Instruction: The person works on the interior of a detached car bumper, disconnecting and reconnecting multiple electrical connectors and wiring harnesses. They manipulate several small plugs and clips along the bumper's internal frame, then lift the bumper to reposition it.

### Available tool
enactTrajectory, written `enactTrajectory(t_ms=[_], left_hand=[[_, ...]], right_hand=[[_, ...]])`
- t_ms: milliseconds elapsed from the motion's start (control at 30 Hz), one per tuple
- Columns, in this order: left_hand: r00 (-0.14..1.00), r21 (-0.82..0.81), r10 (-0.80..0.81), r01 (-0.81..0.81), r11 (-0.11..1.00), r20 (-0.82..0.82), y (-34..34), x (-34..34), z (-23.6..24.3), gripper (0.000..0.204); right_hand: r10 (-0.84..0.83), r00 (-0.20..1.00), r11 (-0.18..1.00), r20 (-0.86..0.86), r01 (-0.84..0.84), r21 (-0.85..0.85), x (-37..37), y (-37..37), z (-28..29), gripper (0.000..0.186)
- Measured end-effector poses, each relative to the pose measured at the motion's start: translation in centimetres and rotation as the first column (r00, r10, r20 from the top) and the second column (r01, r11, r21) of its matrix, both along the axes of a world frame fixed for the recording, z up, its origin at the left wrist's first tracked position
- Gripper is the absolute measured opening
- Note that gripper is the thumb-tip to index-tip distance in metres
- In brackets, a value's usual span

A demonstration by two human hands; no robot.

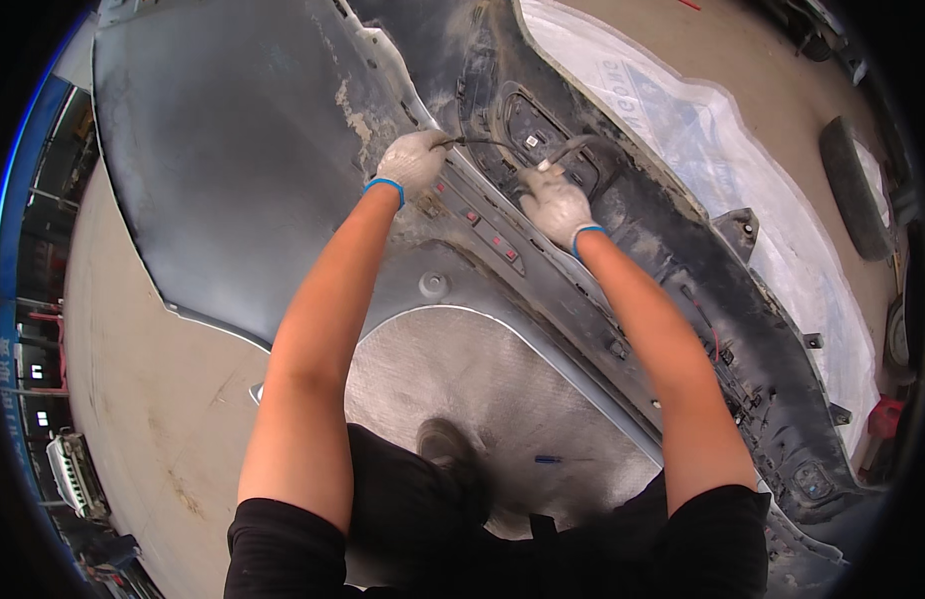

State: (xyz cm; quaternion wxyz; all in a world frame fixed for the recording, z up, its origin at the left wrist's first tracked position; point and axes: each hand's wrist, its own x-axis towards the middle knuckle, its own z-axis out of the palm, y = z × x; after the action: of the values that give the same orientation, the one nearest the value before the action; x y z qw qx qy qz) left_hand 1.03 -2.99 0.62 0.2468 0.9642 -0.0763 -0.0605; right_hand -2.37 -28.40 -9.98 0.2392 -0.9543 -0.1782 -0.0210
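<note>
Both my hands wear pale knit gloves with blue cuffs and are over the dirty inner side of a dark grey car body part (672,260), which looks like a bumper. My left hand (412,162) is closed on one end of a thin black cable (487,142) at the panel's ridge. From there the cable runs right towards my right hand (559,205), whose fingers are curled round it beside a recessed black pocket (530,125). A thicker dark hose (579,143) arches just beyond that hand. What lies under the right fingers is hidden.
A smooth dark panel (223,150) spreads out at the left. Between my arms, a blue-handled screwdriver (548,459) lies on the floor near my shoe (440,439). White sheeting (682,120) lies beyond the part, with a tyre (854,190) at the far right.
</note>
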Motion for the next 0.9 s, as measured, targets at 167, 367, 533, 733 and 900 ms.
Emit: enactTrajectory(t_ms=[167, 367, 533, 733, 900], left_hand=[[0.991, 0.056, 0.083, -0.077, 0.995, -0.105, -1.5, 1.1, -2.6, 0.043], [0.99, 0.203, -0.069, 0.094, 0.975, -0.125, -2.7, 4.6, -7.4, 0.039], [0.877, -0.048, -0.222, 0.224, 0.973, -0.427, -4.5, 2.7, -5.5, 0.031], [0.743, -0.051, -0.263, 0.296, 0.954, -0.616, -4.1, 2.7, -7.4, 0.02], [0.858, 0.206, -0.266, 0.385, 0.9, -0.44, -5.8, 0.6, -6.9, 0.034]], right_hand=[[-0.085, 0.99, 0.991, 0.111, 0.095, -0.09, -0.7, -3.0, 2.4, 0.034], [0.019, 1.0, 0.795, -0.002, -0.016, -0.606, -3.8, -5.4, 0.2, 0.029], [-0.101, 0.977, 0.798, -0.187, -0.033, -0.602, -6.2, -8.3, 2.2, 0.033], [-0.104, 0.924, 0.784, -0.367, -0.151, -0.602, -8.1, -11.5, 1.4, 0.036], [0.015, 0.838, 0.752, -0.545, -0.369, -0.546, -10.5, -12.8, 4.3, 0.038]])
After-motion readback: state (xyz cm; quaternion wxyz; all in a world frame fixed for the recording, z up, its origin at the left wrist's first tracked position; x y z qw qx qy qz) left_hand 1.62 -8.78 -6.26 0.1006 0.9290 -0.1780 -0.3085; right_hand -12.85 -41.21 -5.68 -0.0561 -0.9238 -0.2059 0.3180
